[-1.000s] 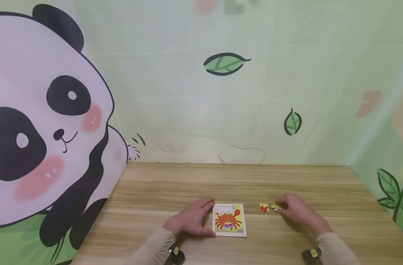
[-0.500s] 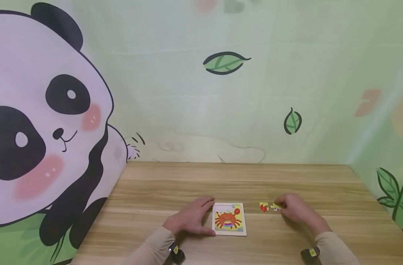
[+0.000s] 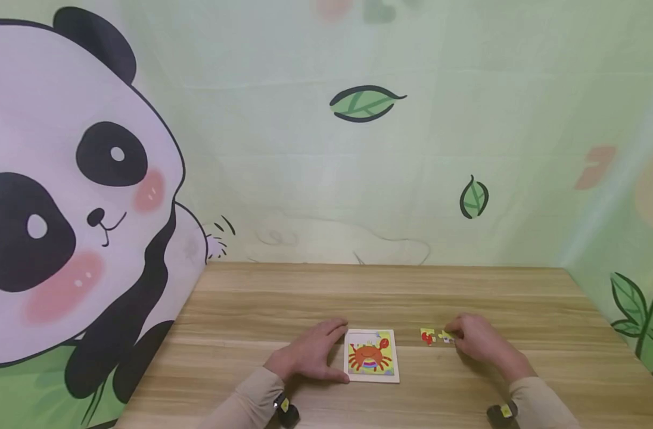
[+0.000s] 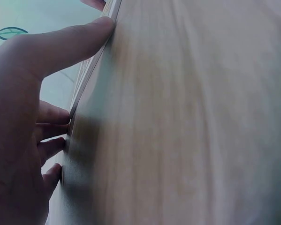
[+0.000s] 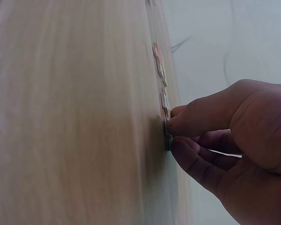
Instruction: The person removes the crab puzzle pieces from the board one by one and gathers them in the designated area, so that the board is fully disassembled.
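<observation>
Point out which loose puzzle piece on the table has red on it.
The loose piece nearer the crab puzzle, clear of the right hand: it shows red on yellow. The yellow-and-white piece that the hand touches shows no visible red.

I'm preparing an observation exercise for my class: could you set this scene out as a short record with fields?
Puzzle: crab jigsaw in a pale wooden frame, with a pale unfilled area at its upper left
Left hand: touches the frame's left side
Right hand: fingers appear to pinch the yellow-and-white jigsaw piece
Loose nearby: red-and-yellow jigsaw piece, between frame and right hand
Surface: wood-grain table
Backdrop: green, with a cartoon panda at picture left
</observation>
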Demonstrator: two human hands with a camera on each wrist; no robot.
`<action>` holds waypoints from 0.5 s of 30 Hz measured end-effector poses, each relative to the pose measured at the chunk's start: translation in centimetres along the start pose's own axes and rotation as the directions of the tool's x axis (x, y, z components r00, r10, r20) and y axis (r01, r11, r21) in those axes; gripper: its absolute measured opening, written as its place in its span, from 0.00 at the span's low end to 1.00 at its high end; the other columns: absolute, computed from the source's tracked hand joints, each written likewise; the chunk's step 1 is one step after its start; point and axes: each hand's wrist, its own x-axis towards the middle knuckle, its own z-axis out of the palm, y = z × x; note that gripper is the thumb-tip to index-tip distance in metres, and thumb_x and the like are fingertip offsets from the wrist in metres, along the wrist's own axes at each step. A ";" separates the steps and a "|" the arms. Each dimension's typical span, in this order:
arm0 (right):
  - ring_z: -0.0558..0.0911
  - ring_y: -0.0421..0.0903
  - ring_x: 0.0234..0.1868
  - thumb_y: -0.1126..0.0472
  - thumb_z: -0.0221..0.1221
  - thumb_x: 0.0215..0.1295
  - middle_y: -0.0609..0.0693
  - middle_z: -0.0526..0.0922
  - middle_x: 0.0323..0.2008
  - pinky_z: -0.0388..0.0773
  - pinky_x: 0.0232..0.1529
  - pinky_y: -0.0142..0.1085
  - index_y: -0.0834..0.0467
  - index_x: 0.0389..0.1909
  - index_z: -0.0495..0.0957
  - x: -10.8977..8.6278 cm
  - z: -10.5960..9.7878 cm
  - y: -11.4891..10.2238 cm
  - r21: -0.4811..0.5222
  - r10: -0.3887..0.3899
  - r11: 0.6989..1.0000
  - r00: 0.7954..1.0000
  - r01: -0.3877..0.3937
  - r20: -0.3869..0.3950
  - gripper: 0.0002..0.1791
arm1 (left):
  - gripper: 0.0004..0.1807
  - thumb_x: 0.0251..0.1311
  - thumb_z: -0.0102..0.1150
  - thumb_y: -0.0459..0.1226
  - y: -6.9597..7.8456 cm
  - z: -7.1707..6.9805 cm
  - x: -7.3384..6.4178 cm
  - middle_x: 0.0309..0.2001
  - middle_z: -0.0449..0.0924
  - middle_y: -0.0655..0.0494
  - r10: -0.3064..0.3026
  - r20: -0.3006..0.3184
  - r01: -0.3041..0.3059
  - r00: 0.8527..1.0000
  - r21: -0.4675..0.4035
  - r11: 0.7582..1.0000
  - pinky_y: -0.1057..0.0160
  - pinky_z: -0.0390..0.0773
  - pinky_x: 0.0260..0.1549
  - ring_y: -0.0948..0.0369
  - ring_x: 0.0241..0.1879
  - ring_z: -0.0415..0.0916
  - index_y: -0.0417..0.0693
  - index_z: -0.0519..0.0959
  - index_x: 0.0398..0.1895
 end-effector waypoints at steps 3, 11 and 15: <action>0.77 0.41 0.32 0.73 0.63 0.46 0.51 0.84 0.33 0.79 0.32 0.36 0.63 0.38 0.86 0.0 0.1 0.1 0.002 0.005 1.000 1.000 -0.005 -0.001 0.15 | 0.59 0.46 0.60 0.71 0.0 0.0 -0.1 0.74 0.57 0.48 0.000 0.001 0.000 1.000 -0.001 1.000 0.52 0.60 0.72 0.52 0.72 0.57 0.42 0.59 0.73; 0.79 0.43 0.32 0.74 0.63 0.44 0.51 0.84 0.33 0.81 0.35 0.39 0.62 0.38 0.85 0.0 0.0 0.2 0.046 0.039 0.998 0.999 -0.040 0.005 0.16 | 0.59 0.46 0.60 0.71 0.1 0.0 0.0 0.74 0.57 0.48 -0.011 0.004 0.011 1.000 -0.004 1.000 0.52 0.59 0.72 0.52 0.72 0.56 0.42 0.58 0.73; 0.80 0.44 0.33 0.73 0.63 0.45 0.52 0.85 0.34 0.82 0.35 0.40 0.63 0.39 0.85 0.0 -0.1 0.1 0.060 0.045 0.997 0.999 -0.044 -0.014 0.16 | 0.59 0.46 0.59 0.72 0.0 0.1 0.0 0.73 0.57 0.49 -0.003 -0.003 0.003 1.000 0.009 1.000 0.53 0.59 0.72 0.52 0.72 0.57 0.42 0.59 0.73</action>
